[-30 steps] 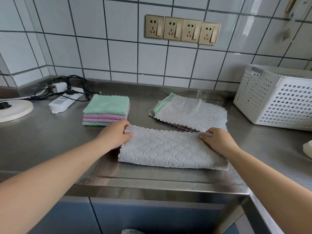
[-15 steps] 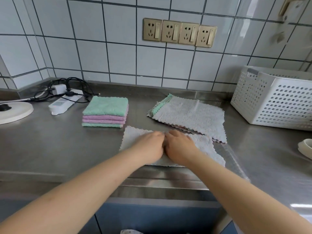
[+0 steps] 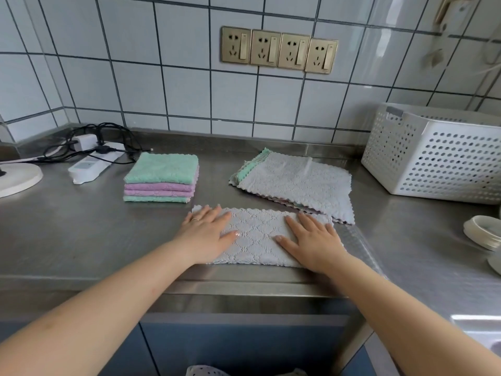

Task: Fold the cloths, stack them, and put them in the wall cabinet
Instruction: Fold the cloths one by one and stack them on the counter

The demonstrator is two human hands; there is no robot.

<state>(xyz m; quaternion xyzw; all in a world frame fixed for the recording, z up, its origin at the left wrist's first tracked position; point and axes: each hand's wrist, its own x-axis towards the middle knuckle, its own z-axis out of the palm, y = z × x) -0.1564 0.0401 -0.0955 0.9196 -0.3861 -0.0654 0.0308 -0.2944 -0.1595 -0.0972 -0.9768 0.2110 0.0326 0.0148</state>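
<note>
Pressing flat with straight fingers, the left hand (image 3: 206, 234) and right hand (image 3: 311, 241) have been spread apart from the middle, where they met half a second ago. A grey cloth (image 3: 257, 237), folded into a long strip, is held down near the bench (image 3: 81, 234) front edge.

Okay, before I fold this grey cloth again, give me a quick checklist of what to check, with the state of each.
1. Grey cloth lies flat on the counter: ok.
2. Left hand and right hand press flat on it: ok.
3. Cloth edges lined up: cannot tell, the hands cover its ends.
4. Folded stack tidy, ready for another: ok.
5. Unfolded pile out of the way: not ok, the cloth's right end meets it.
</note>
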